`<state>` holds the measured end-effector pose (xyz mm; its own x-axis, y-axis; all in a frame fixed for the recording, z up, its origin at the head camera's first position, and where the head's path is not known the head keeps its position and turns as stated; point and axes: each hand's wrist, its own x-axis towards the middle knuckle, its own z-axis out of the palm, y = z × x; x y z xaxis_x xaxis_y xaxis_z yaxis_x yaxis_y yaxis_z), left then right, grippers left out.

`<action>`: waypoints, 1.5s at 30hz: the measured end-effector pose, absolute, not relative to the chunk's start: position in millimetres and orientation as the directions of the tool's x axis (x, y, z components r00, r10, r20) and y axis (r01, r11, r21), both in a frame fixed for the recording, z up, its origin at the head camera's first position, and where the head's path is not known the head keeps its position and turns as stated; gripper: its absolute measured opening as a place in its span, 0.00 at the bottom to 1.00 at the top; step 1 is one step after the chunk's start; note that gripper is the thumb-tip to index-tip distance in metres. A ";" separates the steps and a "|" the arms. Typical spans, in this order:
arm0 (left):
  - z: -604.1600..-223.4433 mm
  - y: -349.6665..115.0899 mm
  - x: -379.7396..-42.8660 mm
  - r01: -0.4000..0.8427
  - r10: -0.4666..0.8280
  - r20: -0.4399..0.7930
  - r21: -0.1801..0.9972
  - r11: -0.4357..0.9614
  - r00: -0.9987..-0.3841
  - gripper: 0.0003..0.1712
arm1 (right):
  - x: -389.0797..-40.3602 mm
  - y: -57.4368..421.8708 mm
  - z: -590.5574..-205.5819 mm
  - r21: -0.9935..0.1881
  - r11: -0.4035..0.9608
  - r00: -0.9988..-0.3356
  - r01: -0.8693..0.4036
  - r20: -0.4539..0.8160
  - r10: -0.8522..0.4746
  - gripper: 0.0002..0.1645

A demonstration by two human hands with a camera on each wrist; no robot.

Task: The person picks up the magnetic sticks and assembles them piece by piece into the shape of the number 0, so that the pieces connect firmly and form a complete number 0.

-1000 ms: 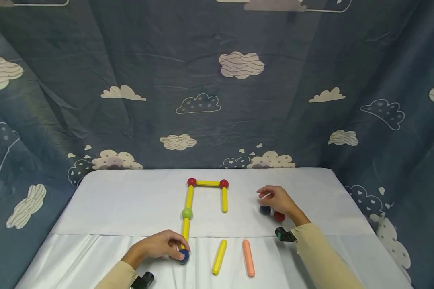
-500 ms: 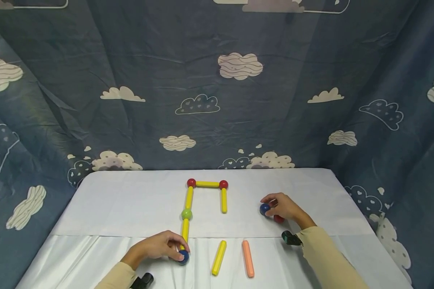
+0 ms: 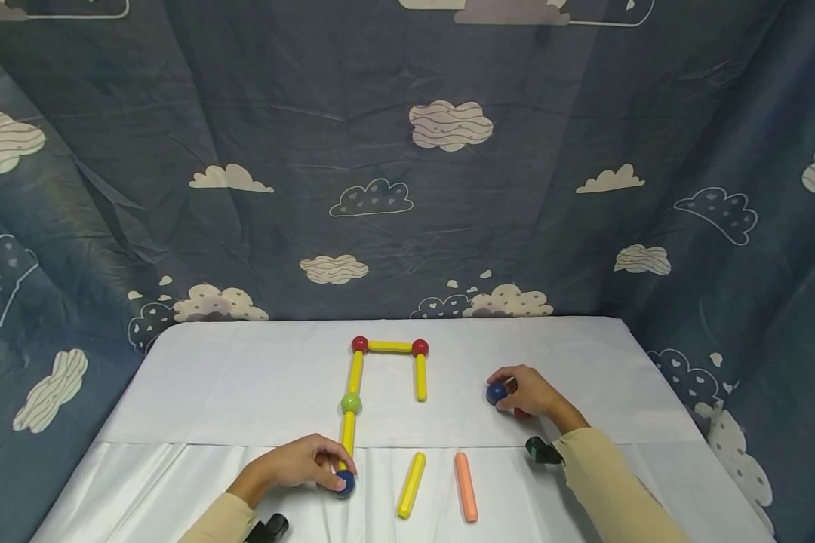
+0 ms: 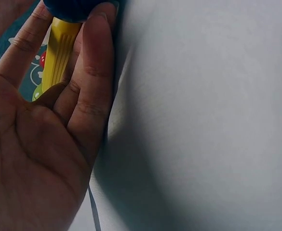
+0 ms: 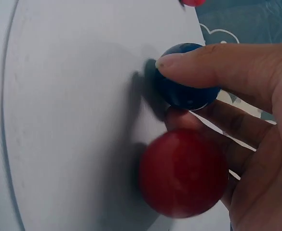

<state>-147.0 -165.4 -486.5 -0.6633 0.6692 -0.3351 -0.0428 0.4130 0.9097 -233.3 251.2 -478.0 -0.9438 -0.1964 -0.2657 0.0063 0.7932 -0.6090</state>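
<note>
Blue cloud-print backdrop (image 3: 299, 128) (fabric, seemingly) behind white-covered table (image 3: 244, 377).

The left hand (image 3: 302, 461) holds a glossy blue ball (image 3: 345, 486) at the near end of a yellow rod (image 3: 349, 431), which runs towards twelve o'clock to a light-green ball (image 3: 351, 403). At two o'clock from there, the right hand (image 3: 531, 391) pinches a second blue ball (image 3: 496, 393); a shiny red ball (image 5: 183, 173) sits at its four o'clock.

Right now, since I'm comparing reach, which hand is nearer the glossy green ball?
Left: the left hand is just on the person's side of the glossy green ball; the right hand is farther off to its right, pinching a glossy blue ball.
</note>
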 end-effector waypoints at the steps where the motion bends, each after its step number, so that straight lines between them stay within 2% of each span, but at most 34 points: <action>1: -486.8 -165.4 -147.0 -0.045 0.667 -0.338 0.908 0.415 -0.664 0.11 | -233.0 250.3 -478.7 -0.614 0.790 -0.945 0.000 -0.258 -0.201 0.24; 15: -488.6 -165.8 -146.0 -0.037 0.685 -0.321 0.918 0.395 -0.654 0.11 | -225.5 214.7 -478.5 -0.636 0.767 -0.950 -0.087 -0.178 -0.255 0.21; 32: -491.0 -166.2 -146.9 -0.055 0.678 -0.330 0.918 0.393 -0.656 0.11 | -238.5 195.0 -481.1 -0.568 0.820 -0.949 -0.068 -0.217 -0.229 0.23; 38: -489.8 -165.8 -146.9 -0.049 0.667 -0.333 0.913 0.406 -0.667 0.10 | -244.9 178.0 -475.7 -0.588 0.809 -0.957 0.004 -0.237 -0.168 0.22; 45: -488.9 -166.5 -145.1 -0.056 0.692 -0.311 0.929 0.365 -0.651 0.11 | -260.3 147.0 -473.9 -0.608 0.794 -0.979 0.002 -0.162 -0.122 0.19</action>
<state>-145.1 -166.5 -488.9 -0.6515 0.6920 -0.3109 -0.0556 0.3651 0.9293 -260.3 147.0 -473.9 -0.9792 -0.1222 -0.1620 0.0015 0.7939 -0.6081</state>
